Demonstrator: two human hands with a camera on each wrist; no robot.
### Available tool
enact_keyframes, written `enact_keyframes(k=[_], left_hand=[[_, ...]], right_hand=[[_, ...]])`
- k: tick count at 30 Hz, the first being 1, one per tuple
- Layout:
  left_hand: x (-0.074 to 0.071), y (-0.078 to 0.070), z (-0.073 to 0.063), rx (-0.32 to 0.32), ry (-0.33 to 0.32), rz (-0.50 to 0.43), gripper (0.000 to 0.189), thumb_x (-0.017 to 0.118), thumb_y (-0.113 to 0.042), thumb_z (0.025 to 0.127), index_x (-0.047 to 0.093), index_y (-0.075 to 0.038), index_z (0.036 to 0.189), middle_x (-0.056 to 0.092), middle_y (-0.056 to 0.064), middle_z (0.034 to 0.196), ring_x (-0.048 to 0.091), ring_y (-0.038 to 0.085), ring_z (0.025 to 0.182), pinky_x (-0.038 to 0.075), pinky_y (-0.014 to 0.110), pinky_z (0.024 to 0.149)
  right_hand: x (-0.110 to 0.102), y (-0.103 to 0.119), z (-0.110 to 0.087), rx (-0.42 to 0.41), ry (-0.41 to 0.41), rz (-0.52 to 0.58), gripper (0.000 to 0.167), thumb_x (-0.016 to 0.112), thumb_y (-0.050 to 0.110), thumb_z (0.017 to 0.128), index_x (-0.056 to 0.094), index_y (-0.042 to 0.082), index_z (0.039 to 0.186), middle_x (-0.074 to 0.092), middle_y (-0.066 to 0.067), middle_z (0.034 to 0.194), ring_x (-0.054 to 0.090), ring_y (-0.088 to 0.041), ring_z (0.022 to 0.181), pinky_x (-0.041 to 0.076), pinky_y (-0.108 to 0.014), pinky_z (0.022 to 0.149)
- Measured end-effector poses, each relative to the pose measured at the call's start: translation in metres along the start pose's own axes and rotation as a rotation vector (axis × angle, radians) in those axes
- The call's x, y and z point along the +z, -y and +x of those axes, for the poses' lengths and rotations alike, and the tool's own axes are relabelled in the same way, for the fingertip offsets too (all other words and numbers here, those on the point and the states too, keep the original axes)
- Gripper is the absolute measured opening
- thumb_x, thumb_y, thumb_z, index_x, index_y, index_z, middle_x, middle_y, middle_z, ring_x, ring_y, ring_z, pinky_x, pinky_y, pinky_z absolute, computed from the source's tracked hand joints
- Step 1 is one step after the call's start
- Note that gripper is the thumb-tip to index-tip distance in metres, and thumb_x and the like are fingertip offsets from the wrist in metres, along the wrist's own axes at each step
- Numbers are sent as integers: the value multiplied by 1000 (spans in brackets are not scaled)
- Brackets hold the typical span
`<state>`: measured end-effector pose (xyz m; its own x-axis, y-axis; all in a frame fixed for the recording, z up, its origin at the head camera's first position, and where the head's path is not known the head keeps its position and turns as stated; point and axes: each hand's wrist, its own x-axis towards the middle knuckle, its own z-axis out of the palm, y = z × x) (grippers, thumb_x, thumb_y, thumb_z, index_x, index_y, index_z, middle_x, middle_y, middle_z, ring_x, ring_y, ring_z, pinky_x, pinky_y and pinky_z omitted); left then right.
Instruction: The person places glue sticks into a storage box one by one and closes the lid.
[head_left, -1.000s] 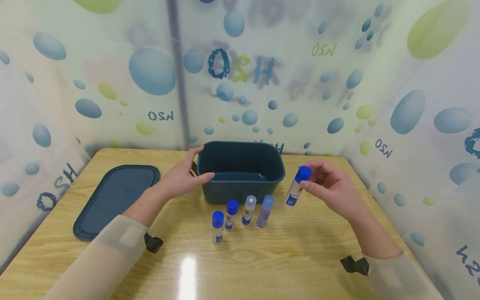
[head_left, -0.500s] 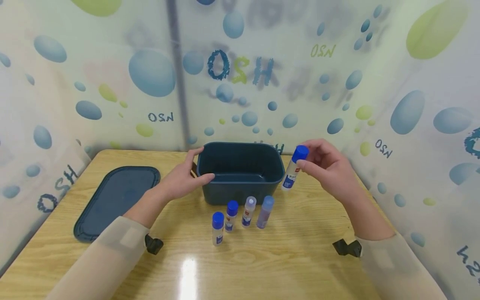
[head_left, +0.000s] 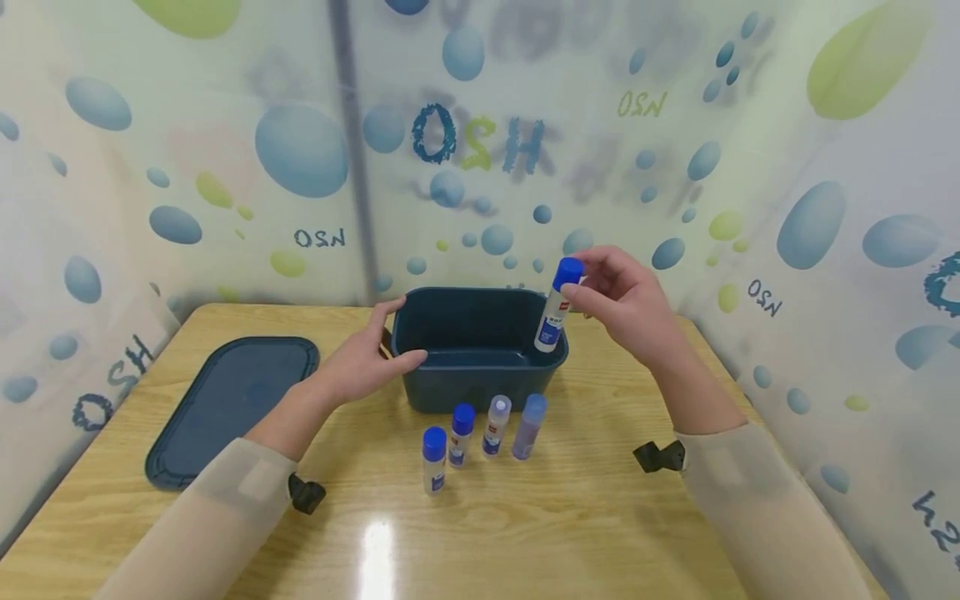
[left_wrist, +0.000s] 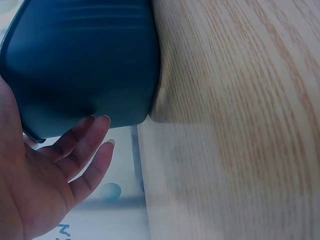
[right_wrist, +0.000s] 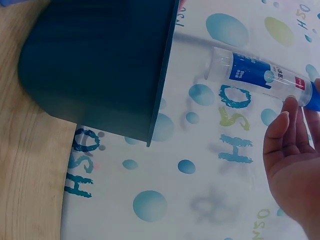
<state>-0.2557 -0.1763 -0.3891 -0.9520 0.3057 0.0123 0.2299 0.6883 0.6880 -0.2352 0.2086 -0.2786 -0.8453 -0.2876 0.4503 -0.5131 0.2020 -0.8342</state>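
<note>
My right hand (head_left: pixel 626 312) pinches a clear glue bottle (head_left: pixel 553 321) with a blue cap and a blue-and-white label. It is tilted above the right end of a dark teal plastic bin (head_left: pixel 480 387); in the right wrist view the glue bottle (right_wrist: pixel 260 77) is clear of the rim. At the bin's left end, my left hand (head_left: pixel 367 354) holds on, thumb over the front rim and index finger at the back corner. Other fingers (left_wrist: pixel 90 142) curl against the outer wall in the left wrist view. Several more bottles (head_left: pixel 461 433) stand upright before the bin.
A dark flat lid (head_left: pixel 236 408) lies on the wooden table (head_left: pixel 480 542) at the left. Among the standing bottles, one at the right (head_left: pixel 529 427) looks bluish all over. A patterned curtain (head_left: pixel 637 100) hangs behind and beside the table.
My right hand has raised the glue bottle and carried it left, from beside the bin to above its right end. The left hand has stayed on the bin.
</note>
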Motion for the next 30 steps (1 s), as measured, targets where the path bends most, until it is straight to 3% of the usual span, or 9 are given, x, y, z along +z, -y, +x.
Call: enact_keyframes(k=[6, 14, 24, 30], left_hand=[[1, 1, 1, 13, -4, -5, 101, 68, -64, 103, 8, -28, 177, 69, 15, 116, 69, 24, 93, 56, 37, 78], [2, 4, 2, 16, -6, -11, 101, 68, -63, 103, 8, -27, 177, 68, 14, 115, 68, 23, 90, 56, 38, 76], [2, 4, 0, 19, -12, -4, 102, 67, -63, 104, 7, -27, 177, 68, 15, 117, 68, 23, 94, 56, 38, 78], [2, 4, -1, 23, -12, -15, 101, 67, -64, 104, 7, -28, 177, 68, 15, 118, 68, 24, 96, 56, 38, 79]], right_hand=[[7, -10, 15, 51, 16, -65, 31, 72, 9, 106, 67, 4, 135, 68, -1, 99, 65, -17, 82, 59, -30, 77], [16, -23, 33, 105, 34, -127, 32, 75, 20, 105, 69, 9, 135, 68, -1, 110, 65, -28, 91, 54, -28, 75], [31, -40, 54, 155, 79, -105, 33, 76, 22, 104, 69, 10, 134, 64, 0, 104, 59, -21, 88, 54, -34, 81], [38, -53, 63, 186, 123, -95, 32, 79, 24, 103, 70, 10, 132, 65, -1, 101, 58, -22, 90, 53, -34, 82]])
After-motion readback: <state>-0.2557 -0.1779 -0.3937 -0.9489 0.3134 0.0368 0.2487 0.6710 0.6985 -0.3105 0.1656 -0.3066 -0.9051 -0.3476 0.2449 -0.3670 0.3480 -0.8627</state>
